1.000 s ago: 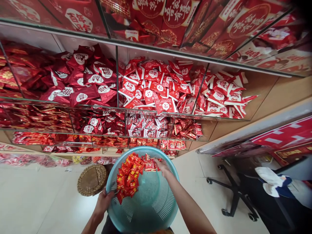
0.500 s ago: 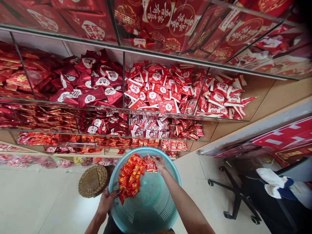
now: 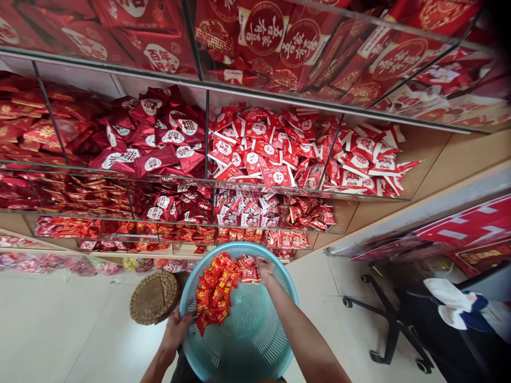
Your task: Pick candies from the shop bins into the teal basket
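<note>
ahead of me rise stepped shelves (image 3: 429, 146) with clear fronts and dark dividers, loaded with maroon packets (image 3: 154, 133), red-and-white packets (image 3: 259, 146) and, higher up, large red bags (image 3: 159, 56). the clear fronts stand between me and those goods. on the pale floor (image 3: 51, 335) i have a round woven stool (image 3: 154, 298) near the left hand (image 3: 175, 327), and well off to the right the wheeled base of a chair (image 3: 393, 322), with a white cloth (image 3: 447, 298) beyond it.

the basket's far rim covers part of the lowest shelf for me, the top row is cut off by the frame, and the upper right corner is dark. small print on the packets is too fine for me to read.

the turquoise basket (image 3: 245, 319) sits between my two forearms. the left hand grips its rim on the left side, beside a heap of red-and-gold packets (image 3: 217, 290) inside. the right hand (image 3: 266, 270) is inside near the far right wall, fingers at a small cluster of paler red packets (image 3: 250, 272) touching that heap; i can't tell whether it has hold of any.
</note>
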`<action>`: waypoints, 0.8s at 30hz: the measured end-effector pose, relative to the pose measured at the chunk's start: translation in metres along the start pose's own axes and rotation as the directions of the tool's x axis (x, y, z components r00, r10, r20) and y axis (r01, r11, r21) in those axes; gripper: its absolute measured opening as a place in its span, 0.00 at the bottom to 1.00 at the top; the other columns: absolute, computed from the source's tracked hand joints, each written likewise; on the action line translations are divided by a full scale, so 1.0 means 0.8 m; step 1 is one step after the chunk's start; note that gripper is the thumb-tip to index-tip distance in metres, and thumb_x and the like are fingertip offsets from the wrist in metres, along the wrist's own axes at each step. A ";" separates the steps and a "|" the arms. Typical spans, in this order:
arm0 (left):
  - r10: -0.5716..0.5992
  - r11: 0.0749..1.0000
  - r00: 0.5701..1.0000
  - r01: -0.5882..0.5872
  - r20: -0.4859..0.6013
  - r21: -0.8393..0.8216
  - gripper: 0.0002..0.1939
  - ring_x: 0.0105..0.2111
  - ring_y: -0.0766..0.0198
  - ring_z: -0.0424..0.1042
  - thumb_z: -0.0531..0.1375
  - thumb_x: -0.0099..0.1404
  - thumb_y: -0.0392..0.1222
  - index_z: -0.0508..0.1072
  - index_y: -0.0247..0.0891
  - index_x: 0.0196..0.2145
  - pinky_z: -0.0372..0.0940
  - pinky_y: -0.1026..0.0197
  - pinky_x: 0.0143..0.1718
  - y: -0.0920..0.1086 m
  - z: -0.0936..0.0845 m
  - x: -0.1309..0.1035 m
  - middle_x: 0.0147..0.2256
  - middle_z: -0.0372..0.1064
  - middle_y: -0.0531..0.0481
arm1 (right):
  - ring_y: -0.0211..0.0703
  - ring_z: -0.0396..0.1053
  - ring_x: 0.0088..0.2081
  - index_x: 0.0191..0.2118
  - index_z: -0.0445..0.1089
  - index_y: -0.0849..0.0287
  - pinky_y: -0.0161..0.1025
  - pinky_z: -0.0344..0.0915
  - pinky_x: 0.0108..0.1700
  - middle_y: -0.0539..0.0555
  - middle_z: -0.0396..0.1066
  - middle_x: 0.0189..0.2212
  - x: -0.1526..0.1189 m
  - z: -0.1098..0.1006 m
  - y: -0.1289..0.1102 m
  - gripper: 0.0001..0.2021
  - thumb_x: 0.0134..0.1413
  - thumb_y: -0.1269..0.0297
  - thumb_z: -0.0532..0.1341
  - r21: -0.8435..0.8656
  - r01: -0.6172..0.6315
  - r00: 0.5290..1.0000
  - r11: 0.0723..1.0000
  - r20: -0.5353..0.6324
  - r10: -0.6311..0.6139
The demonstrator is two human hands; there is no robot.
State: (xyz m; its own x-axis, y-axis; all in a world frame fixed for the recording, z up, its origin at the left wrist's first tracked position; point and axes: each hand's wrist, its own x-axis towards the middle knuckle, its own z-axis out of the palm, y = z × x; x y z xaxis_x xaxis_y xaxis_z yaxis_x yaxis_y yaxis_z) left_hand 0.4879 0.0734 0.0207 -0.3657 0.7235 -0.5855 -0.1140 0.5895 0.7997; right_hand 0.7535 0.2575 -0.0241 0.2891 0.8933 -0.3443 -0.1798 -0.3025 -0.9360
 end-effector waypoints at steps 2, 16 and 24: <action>-0.004 1.000 1.000 0.004 -0.003 -0.002 0.09 0.18 0.65 0.64 0.62 0.41 0.45 0.68 0.39 0.21 0.60 0.63 0.21 0.003 0.000 -0.002 0.16 0.65 0.57 | 0.42 0.65 0.22 0.20 0.65 0.55 0.40 0.63 0.27 0.46 0.66 0.16 -0.001 -0.006 -0.002 0.12 0.32 0.58 0.69 0.037 -0.109 0.994 0.993 0.005 0.109; -0.051 0.998 0.999 0.051 0.018 -0.037 0.09 0.18 0.64 0.66 0.63 0.42 0.43 0.70 0.38 0.23 0.63 0.62 0.22 0.014 0.004 -0.011 0.17 0.67 0.56 | 0.46 0.76 0.34 0.21 0.65 0.54 0.44 0.73 0.46 0.49 0.74 0.22 -0.059 -0.039 0.006 0.09 0.35 0.65 0.68 0.297 -0.371 0.928 0.880 0.089 0.362; -0.028 1.000 0.999 0.028 0.021 0.004 0.10 0.19 0.64 0.66 0.63 0.42 0.44 0.68 0.39 0.21 0.62 0.62 0.22 0.009 0.001 -0.009 0.17 0.66 0.56 | 0.51 0.75 0.39 0.23 0.61 0.50 0.49 0.73 0.46 0.52 0.73 0.25 -0.067 -0.027 0.020 0.11 0.42 0.55 0.64 0.308 -0.212 0.973 0.928 -0.020 0.229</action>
State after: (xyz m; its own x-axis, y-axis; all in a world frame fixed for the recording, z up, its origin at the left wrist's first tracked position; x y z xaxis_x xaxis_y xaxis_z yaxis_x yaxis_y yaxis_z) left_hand 0.4908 0.0726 0.0309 -0.3432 0.7137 -0.6106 -0.1206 0.6112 0.7822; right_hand 0.7555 0.1976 -0.0219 0.2589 0.7937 -0.5505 -0.5175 -0.3673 -0.7729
